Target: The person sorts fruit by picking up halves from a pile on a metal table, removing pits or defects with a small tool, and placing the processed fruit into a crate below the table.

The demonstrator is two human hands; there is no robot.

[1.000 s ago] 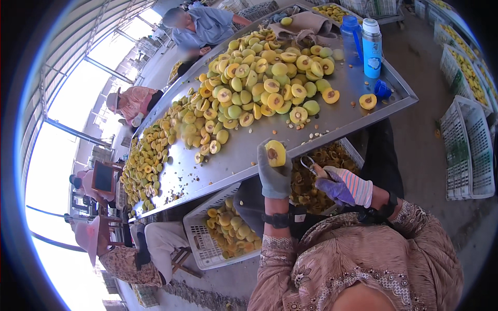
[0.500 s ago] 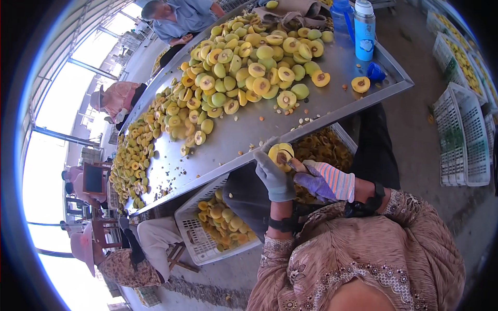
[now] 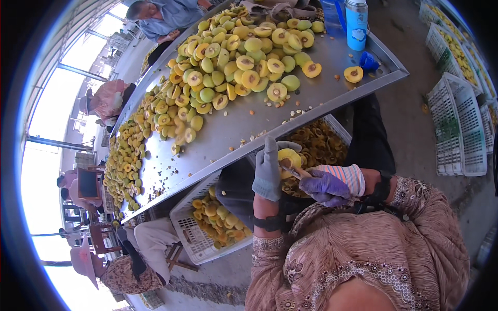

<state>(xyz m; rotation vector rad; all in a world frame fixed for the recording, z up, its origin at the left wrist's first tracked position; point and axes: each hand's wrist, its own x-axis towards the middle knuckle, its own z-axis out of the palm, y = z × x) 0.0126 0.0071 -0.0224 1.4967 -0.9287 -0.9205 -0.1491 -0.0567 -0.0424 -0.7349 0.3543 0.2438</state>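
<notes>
In a grey glove, my left hand [image 3: 267, 173] is closed around a halved yellow stone fruit [image 3: 294, 156], its cut face turned toward my right. My right hand [image 3: 329, 187], in a purple glove with a striped cuff, grips a small hand tool [image 3: 301, 172] with a pale wooden-looking handle. The tool's tip meets the middle of the fruit, where the brown pit area is; its exact shape is hidden. Both hands are held just off the near edge of a metal table [image 3: 228, 140], above a crate of dark yellow fruit pieces [image 3: 321, 145].
Whole and halved fruit [image 3: 233, 62] lie heaped across the table, with loose pits near its edge. A blue bottle [image 3: 356, 26] and blue cup [image 3: 369, 61] stand at the far right. White crates [image 3: 448, 124] line the right; another crate [image 3: 194, 236] sits below left. Several people work along the left.
The table and its contents have shifted up and left in view. My left fingers point further upward around the fruit, and my right hand and tool have moved slightly down and right.
</notes>
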